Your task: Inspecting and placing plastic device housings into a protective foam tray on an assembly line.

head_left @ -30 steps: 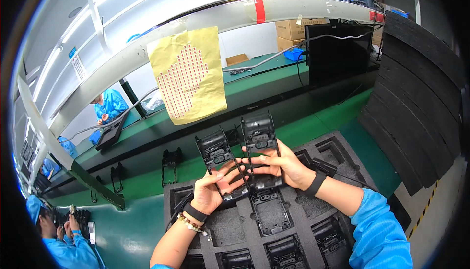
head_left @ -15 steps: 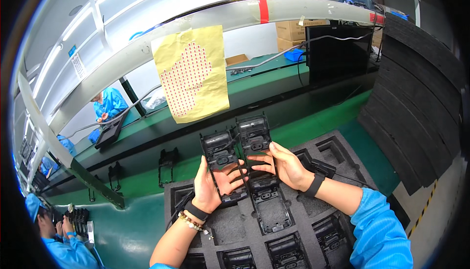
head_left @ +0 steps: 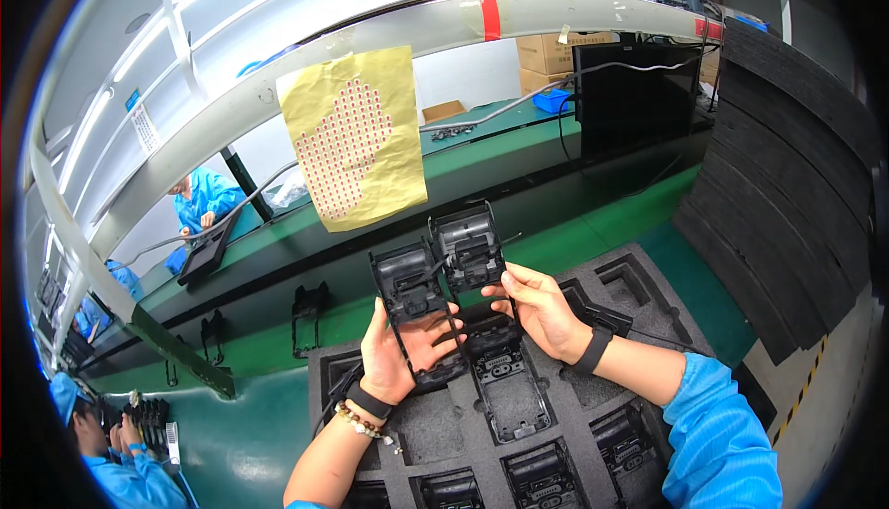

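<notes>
My left hand (head_left: 387, 368) is closed on a black plastic housing frame (head_left: 407, 285), its thumb along the left side and its fingers spread behind. Beside it, my right hand (head_left: 546, 319) grips a second black housing frame (head_left: 470, 248) by its right side, between thumb and fingers. Both frames are raised and tilted, and their upper parts meet or overlap at the middle. Under them lies a grey foam tray (head_left: 593, 389) with several pockets. Similar black frames sit in some pockets, one (head_left: 511, 393) just below my hands.
On the green bench's far side more black frames (head_left: 309, 310) stand in a row. A yellow sheet with red dots (head_left: 356, 152) hangs from the rail. Stacked black foam sheets (head_left: 787, 194) rise at the right, near a dark monitor (head_left: 637, 97). A co-worker in blue (head_left: 125, 472) sits at the lower left.
The right frame has tilted and shifted left, now pressing close to the left frame. My right hand has moved slightly left with it; the left frame has tilted a little too.
</notes>
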The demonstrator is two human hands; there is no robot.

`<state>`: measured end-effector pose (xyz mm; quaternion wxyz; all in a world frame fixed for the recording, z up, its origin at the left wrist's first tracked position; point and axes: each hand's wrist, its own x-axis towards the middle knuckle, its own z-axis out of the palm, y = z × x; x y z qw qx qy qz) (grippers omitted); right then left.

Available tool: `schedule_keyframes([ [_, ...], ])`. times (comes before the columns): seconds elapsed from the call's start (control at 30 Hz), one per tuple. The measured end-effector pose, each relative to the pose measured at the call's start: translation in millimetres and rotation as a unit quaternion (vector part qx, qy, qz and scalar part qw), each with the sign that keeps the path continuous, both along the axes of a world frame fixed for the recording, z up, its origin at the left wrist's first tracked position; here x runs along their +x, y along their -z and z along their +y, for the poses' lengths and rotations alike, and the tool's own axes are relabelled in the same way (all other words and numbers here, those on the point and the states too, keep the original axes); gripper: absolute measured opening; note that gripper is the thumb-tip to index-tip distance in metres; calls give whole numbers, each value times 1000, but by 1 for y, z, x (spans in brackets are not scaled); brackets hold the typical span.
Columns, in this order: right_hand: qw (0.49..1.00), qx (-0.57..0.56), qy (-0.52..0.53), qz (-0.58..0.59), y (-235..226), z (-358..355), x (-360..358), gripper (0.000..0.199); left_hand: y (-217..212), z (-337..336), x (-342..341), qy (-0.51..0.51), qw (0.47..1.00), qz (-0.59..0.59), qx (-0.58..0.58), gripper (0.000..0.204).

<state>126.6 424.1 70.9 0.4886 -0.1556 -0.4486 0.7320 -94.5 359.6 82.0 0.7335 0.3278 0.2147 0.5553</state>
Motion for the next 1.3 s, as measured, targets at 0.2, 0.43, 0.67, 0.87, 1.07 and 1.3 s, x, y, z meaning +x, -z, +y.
schedule_keyframes([
  [0.2,997,-33,63,9,5,4,-2,17,5,-2,-3,7,1000,-15,21,76],
  [0.43,990,-140,-31,4,4,5,2,24,5,-4,-3,-7,998,33,53,70],
  [0.67,989,-27,-58,-135,-9,-15,-5,51,-5,-14,14,-122,983,130,38,90],
  [0.87,984,-95,-119,-87,-2,-19,-8,48,-3,-17,21,-153,972,165,69,93],
  [1.07,981,-91,-165,-52,-7,-23,-9,33,-4,-19,23,-158,970,171,64,93],
  [1.3,974,-116,-189,-49,-6,-13,-10,30,4,-7,16,-148,978,147,-11,90],
])
